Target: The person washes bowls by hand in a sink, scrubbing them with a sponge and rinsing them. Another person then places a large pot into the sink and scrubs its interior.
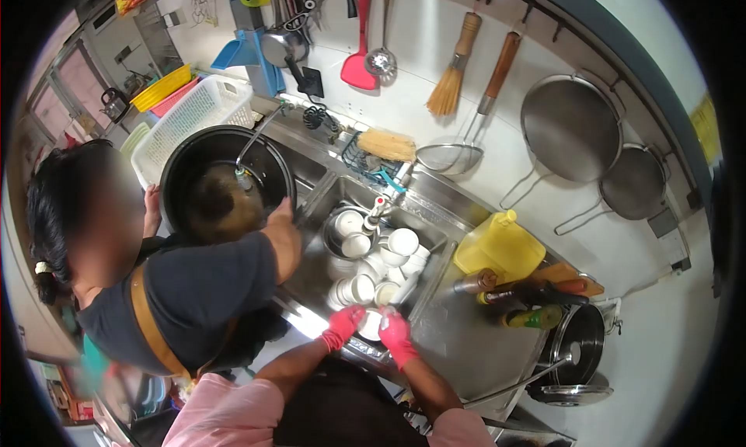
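Note:
Both of my hands wear pink gloves at the front edge of a steel sink (435,292). Between them is a small white bowl (371,325). My left hand (343,327) has its fingers closed on the bowl's left side. On the right side, my right hand (396,336) grips the bowl too, with something pale at its fingertips that I cannot make out. Many white cups and bowls (359,288) are piled in the sink just beyond, some inside a metal pot (332,237). The faucet (378,206) stands over the pile.
At the left, another person (194,284) holds a large black basin (175,167) under a tap. A white basket (190,121) is behind it. Right of the sink stand a yellow jug (497,249), bottles (536,317) and a dark pot (587,342). Strainers (571,128) hang on the wall.

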The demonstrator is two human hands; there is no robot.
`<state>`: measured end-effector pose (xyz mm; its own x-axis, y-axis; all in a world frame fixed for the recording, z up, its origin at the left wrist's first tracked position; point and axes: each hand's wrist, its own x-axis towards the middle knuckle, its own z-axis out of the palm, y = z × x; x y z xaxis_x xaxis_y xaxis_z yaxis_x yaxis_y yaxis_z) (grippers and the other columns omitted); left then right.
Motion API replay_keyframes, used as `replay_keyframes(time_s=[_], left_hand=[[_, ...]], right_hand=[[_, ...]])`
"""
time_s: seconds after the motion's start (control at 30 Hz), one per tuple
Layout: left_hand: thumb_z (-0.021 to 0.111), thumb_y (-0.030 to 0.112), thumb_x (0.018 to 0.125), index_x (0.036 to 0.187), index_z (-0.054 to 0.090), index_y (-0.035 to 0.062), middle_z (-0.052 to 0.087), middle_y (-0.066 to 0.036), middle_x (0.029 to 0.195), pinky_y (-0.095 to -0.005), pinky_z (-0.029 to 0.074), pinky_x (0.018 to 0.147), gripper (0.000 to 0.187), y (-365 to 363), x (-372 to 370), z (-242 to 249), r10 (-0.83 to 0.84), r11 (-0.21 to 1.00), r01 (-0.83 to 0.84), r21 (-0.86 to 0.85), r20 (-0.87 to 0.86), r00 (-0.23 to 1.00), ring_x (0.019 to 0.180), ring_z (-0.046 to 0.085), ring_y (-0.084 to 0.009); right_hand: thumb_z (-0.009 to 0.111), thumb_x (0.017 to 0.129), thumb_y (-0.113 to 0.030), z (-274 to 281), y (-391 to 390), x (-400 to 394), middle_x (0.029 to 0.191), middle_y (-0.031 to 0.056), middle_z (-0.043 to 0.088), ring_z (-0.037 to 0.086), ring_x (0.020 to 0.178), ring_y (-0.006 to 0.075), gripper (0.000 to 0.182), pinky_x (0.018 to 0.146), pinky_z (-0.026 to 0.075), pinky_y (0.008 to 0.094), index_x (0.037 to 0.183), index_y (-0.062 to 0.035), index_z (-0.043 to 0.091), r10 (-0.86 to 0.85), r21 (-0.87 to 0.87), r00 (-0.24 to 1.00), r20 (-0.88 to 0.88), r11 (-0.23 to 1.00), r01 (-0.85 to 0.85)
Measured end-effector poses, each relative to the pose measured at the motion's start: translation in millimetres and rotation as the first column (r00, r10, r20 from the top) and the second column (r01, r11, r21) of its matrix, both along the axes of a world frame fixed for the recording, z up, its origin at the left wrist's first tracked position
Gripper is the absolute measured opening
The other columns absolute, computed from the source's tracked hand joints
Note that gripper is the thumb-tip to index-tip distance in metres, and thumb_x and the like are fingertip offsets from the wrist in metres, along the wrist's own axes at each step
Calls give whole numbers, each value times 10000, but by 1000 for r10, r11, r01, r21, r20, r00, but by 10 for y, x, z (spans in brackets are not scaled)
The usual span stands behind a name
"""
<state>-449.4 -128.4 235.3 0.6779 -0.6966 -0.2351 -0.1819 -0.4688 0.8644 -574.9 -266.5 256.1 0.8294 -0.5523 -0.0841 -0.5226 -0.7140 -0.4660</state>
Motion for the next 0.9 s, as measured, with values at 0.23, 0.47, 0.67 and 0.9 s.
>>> replay_keyframes(time_s=[0.23,0.47,0.67,0.9], left_hand=[[553,382,941,1227,601,148,693,-167,865,-478,531,687,372,-13,11,317,-279,922,211,325,180,943,783,674,-382],[519,344,945,997,603,97,682,-176,818,-502,524,658,266,35,-80,58,-278,909,154,386,287,917,736,673,-377],[533,340,943,1013,599,94,679,-175,807,-499,522,656,263,15,-66,145,-265,929,142,341,348,899,727,673,-368],[532,337,941,1015,606,93,682,-166,807,-491,520,663,265,28,-91,102,-224,948,111,298,379,898,736,672,-365]], right_hand=[[565,848,-169,-176,16,-41,1028,131,668,666,891,309,324,749,549,434,1158,-153,657,53,-36,999,-3,998,-53],[570,847,-203,-102,28,-90,1065,130,666,666,888,335,387,747,551,445,1231,-182,618,109,-20,994,-5,994,-109],[559,849,-186,-12,45,-40,1108,115,667,667,938,311,387,792,550,409,1229,-162,624,91,-29,986,-137,995,-95],[527,863,-160,43,72,-3,1092,117,670,659,969,286,365,808,544,392,1211,-114,631,111,-71,991,-75,991,-117]])
